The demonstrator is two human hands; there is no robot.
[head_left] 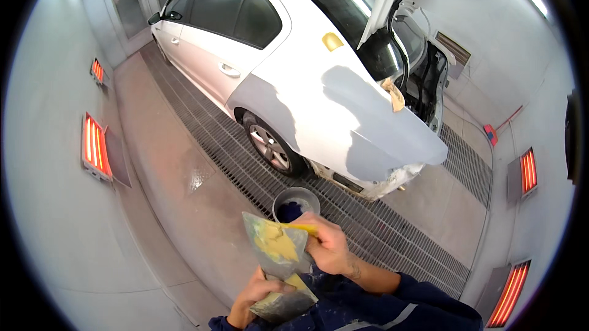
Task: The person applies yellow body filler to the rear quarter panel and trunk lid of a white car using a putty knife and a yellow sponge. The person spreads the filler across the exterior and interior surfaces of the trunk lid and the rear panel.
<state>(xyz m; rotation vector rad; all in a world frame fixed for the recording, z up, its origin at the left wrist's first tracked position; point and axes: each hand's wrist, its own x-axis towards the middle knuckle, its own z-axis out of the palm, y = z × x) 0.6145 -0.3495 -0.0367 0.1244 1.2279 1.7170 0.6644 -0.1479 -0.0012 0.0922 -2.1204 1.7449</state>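
Note:
My right hand point(331, 248) is closed around the yellow edge of a grey putty spreader point(296, 253). A thick smear of yellow putty point(276, 242) covers part of its face. Below it, my left hand point(261, 288) pinches a second flat putty spreader point(285, 301), pale yellow near its upper edge and grey lower down. The two spreaders overlap in this view; whether they touch I cannot tell. Beyond them stands a white sedan point(313, 85) with grey patches point(380, 122) on its rear side panel and its trunk lid raised.
A grey bucket point(280, 199) with dark blue contents stands on the floor grating point(392, 239) by the rear wheel point(270, 144). Glowing heater panels point(95, 147) line both walls. A tan cloth point(394, 95) hangs at the trunk edge. A red-headed floor tool point(491, 135) leans at right.

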